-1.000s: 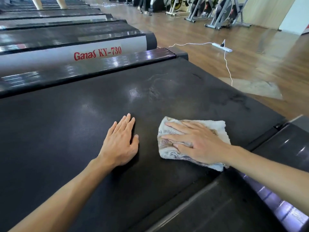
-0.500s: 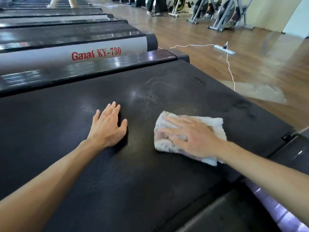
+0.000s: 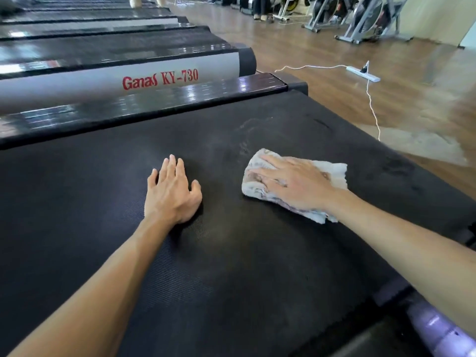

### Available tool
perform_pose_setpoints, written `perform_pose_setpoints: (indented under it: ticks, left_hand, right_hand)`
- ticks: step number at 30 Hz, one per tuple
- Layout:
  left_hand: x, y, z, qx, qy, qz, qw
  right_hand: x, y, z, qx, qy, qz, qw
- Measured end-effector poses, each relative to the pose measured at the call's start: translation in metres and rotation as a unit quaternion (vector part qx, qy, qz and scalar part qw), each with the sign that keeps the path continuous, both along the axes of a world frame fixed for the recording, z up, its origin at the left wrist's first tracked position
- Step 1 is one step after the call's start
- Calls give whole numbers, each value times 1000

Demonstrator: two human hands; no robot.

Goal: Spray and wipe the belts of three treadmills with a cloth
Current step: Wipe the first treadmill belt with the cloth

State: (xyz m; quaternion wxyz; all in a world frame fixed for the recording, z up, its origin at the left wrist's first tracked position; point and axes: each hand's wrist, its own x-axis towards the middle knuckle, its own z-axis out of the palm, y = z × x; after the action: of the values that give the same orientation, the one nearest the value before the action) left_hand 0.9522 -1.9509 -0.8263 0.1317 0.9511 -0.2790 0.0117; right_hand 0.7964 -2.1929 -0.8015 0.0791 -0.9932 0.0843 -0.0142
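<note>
A black ribbed treadmill belt point(image 3: 231, 253) fills most of the view. My right hand point(image 3: 293, 184) lies flat with straight fingers on a folded whitish patterned cloth point(image 3: 332, 171), pressing it onto the belt right of centre. To its left, my left hand point(image 3: 171, 191) rests palm-down on the bare belt, fingers straight and pointing away from me. A faint pale smear point(image 3: 252, 130) marks the belt beyond the cloth. No spray bottle is in view.
A grey side rail reading "Ganas KY-730" point(image 3: 159, 79) and further treadmill decks point(image 3: 103, 45) lie to the left. On the wooden floor point(image 3: 334, 99) run a white power strip point(image 3: 363, 73) and its cable point(image 3: 372, 109). Exercise bikes point(image 3: 365, 19) stand at the back right.
Both hands have slid away from me along the belt, the right hand taking the cloth with it. The view has shifted forward with them.
</note>
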Motion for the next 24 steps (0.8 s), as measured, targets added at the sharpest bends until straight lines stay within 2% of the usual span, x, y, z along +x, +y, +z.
perform_pose_setpoints:
  ticks: [4,9,11,14,18,22,24]
  left_hand:
    - [2,1,0,7,-2,-3,1000]
    - [2,2,0,11,-5,-5,1000]
    - [2,1,-1,6,-8,-7,1000]
    - [2,1,-2,3,-11,-5,1000]
    - [2,0,-1,3,-9,-4,1000]
    - [3,1,-1,4,-8,-4,1000]
    - [3,1,-1,-2,-7,-7,1000]
  right_hand:
    - [63,24,-2,-5,-2,12,1000]
    - [6,40,1,-1,-18,111,994]
    - [-5,16,4,20,1,87,996]
    - [34,-9,3,-4,-12,32,999]
    - [88,12,-6,-23,-34,7,999]
    - [50,24,-7,-26,-29,101,994]
    - [25,7,-2,-4,-9,99,995]
